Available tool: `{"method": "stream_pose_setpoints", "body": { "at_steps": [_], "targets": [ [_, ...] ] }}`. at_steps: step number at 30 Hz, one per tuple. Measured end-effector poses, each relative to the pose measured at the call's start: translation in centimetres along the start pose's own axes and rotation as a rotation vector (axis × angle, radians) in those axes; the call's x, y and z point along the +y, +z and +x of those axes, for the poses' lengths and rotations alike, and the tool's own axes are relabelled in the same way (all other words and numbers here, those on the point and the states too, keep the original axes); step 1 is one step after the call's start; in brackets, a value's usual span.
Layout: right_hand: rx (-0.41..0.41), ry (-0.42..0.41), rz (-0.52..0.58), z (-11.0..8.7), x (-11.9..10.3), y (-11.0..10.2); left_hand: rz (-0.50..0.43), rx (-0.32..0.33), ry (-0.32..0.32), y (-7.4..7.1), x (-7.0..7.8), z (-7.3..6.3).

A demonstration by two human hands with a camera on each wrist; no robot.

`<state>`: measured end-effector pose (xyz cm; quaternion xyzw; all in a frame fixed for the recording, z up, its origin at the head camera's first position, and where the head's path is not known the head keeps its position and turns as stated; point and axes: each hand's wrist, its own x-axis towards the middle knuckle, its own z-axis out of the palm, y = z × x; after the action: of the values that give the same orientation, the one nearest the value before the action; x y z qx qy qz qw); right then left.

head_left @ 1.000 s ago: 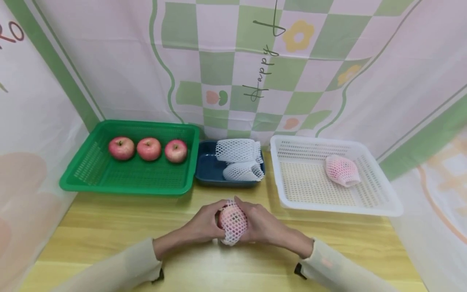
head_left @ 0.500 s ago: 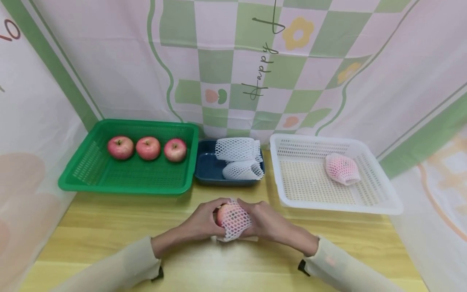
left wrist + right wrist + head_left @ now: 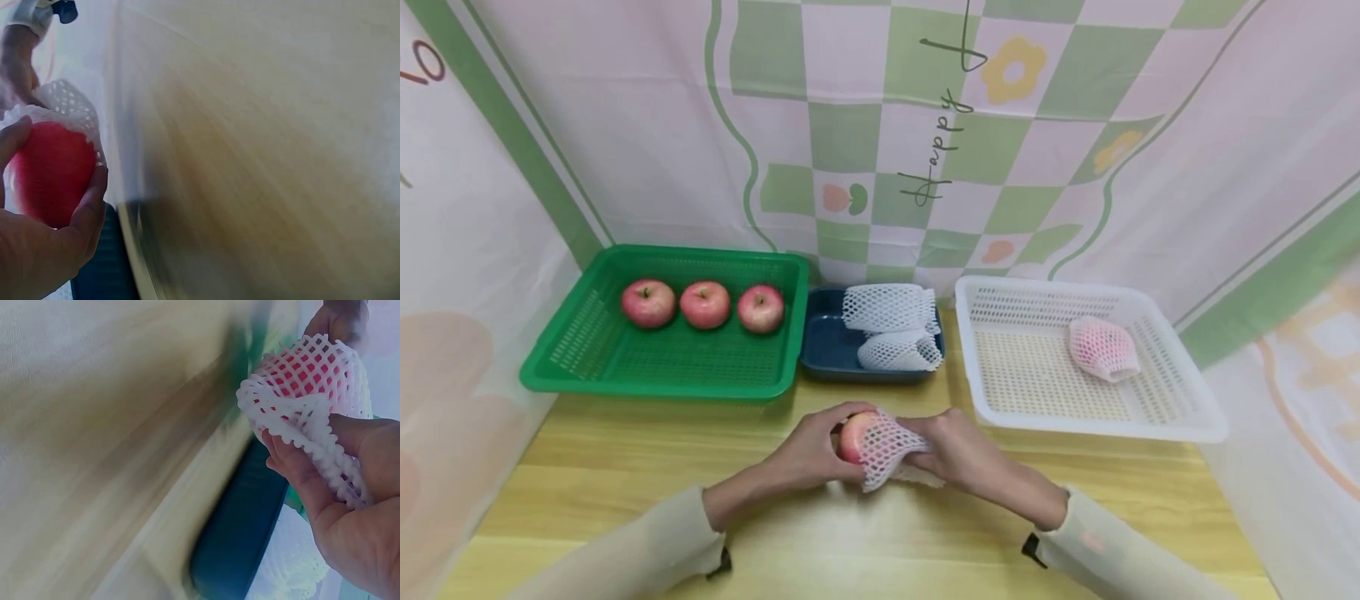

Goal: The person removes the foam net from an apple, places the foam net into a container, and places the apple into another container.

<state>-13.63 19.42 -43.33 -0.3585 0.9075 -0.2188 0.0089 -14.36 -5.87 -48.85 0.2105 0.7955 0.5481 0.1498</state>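
Note:
A red apple (image 3: pixel 852 437) is held above the table's middle by my left hand (image 3: pixel 811 448), fingers and thumb curled round its bare left side. A white foam net sleeve (image 3: pixel 886 454) covers the apple's right part. My right hand (image 3: pixel 958 450) pinches the loose right end of that sleeve between thumb and fingers. In the left wrist view the apple (image 3: pixel 53 172) shows its bare red side, with the net bunched at its far end. From the right wrist the foam net (image 3: pixel 312 415) appears folded in the hand (image 3: pixel 356 506), red showing through its mesh.
A green basket (image 3: pixel 662 392) with 3 bare apples stands at the back left. In the middle is a dark blue tray (image 3: pixel 823 375) bearing foam nets (image 3: pixel 891 308). The white basket (image 3: pixel 1090 429) at right holds a netted apple (image 3: pixel 1103 348). Wooden tabletop (image 3: pixel 850 558) lies in front.
My right hand has shifted right, drawing the sleeve's end out from the apple. More of the apple's left side is bare now. The left hand has moved slightly left with the apple.

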Motion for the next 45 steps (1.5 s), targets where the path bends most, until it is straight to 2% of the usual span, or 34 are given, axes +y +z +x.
{"method": "stream_pose_setpoints", "body": {
  "at_steps": [5, 11, 21, 27, 35, 40, 45],
  "targets": [
    [0.035, -0.049, 0.000, 0.1, 0.0, -0.7, -0.014, 0.007, 0.022, -0.2, 0.0, -0.2],
    [0.083, -0.093, -0.050, 0.4, -0.1, -2.2, 0.000, 0.007, 0.032, -0.7, 0.2, -0.7],
    [0.086, -0.121, -0.091, 1.7, -0.6, -5.3, 0.009, 0.016, 0.047, -1.4, 0.9, -1.5],
    [0.105, -0.149, -0.118, 3.3, -0.8, -7.1, 0.010, 0.024, 0.036, -2.0, 1.6, -2.0],
    [0.097, -0.144, -0.152, 5.9, -1.5, -9.0, 0.049, 0.042, 0.075, -3.2, 2.5, -2.9],
    [0.090, -0.158, -0.189, 8.0, -1.8, -9.8, 0.054, 0.052, 0.091, -4.2, 3.5, -3.5],
    [0.067, -0.142, -0.236, 9.9, -1.6, -9.9, 0.057, 0.075, 0.066, -5.5, 4.3, -3.9]
  ]
}}
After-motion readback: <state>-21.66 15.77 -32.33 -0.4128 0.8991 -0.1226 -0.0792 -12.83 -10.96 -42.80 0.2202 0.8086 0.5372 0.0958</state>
